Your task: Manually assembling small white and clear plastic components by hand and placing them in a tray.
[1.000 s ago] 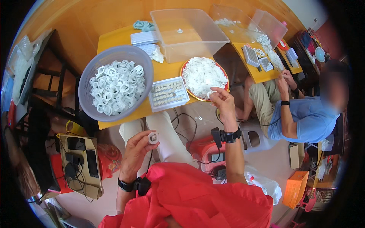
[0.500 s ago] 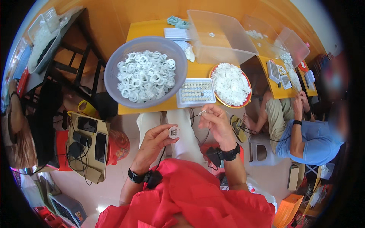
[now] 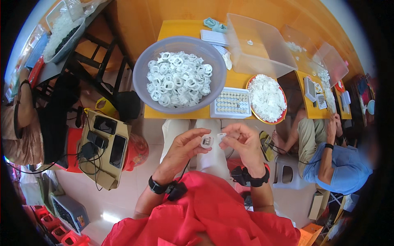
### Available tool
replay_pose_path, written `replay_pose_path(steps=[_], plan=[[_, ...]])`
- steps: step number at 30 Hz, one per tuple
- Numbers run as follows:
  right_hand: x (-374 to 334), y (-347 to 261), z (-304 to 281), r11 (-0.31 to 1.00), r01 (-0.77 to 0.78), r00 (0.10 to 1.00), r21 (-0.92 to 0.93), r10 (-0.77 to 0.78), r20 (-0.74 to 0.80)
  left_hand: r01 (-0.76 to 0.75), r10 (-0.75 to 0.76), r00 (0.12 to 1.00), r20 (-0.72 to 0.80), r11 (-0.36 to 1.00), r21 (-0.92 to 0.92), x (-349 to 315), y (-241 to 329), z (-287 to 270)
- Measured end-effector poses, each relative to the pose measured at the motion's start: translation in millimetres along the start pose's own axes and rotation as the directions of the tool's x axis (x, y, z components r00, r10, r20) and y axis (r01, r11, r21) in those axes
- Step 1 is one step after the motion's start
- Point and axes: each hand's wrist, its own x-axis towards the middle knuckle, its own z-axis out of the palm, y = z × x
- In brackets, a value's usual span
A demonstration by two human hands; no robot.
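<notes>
Between the fingers and thumb of my left hand (image 3: 189, 146) is a small round translucent plastic housing (image 3: 207, 142), with dark and metallic parts visible inside. My right hand (image 3: 243, 144) pinches a small flat white plastic piece (image 3: 221, 137) just to the right of the housing, a slight gap apart. Both hands hover over my lap, before the table edge. Beyond them stands a big grey basin (image 3: 141, 88) heaped with white ring-shaped plastic parts (image 3: 178, 78). A white tray (image 3: 230, 115) holds rows of small round pieces. Right of it, a red-rimmed plate (image 3: 283, 113) carries a pile of white plastic bits (image 3: 266, 97).
A clear plastic bin (image 3: 262, 45) lies at the back of the yellow table (image 3: 180, 28). At left, a cardboard box (image 3: 107, 158) bears phones and cables. A person in a blue shirt (image 3: 338, 164) works at right; another person's arm (image 3: 25, 104) shows at far left.
My right hand has come down and closer to the left, bringing the white piece beside the housing. The whole view has shifted, so the table things appear farther right.
</notes>
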Motion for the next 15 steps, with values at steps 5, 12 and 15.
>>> replay_pose_path(steps=[5, 12, 15], plan=[[0.8, -0.8, 10.8, 0.984, 0.119, 0.993, -0.136, -0.117, 0.023, -0.017, 0.018, 0.999, 0.043, 1.000, -0.019, 2.7, -2.6, -4.6], [2.8, 0.3, 20.0, 0.861, 0.294, 0.956, -0.415, -0.273, 0.111, 0.003, -0.005, 0.998, 0.058, 1.000, 0.026, 2.2, -0.9, -2.1], [2.8, 1.4, 18.6, 0.796, 0.337, 0.941, -0.503, -0.305, 0.148, -0.002, 0.000, 0.999, 0.048, 0.999, 0.054, 3.2, -2.9, -2.9]])
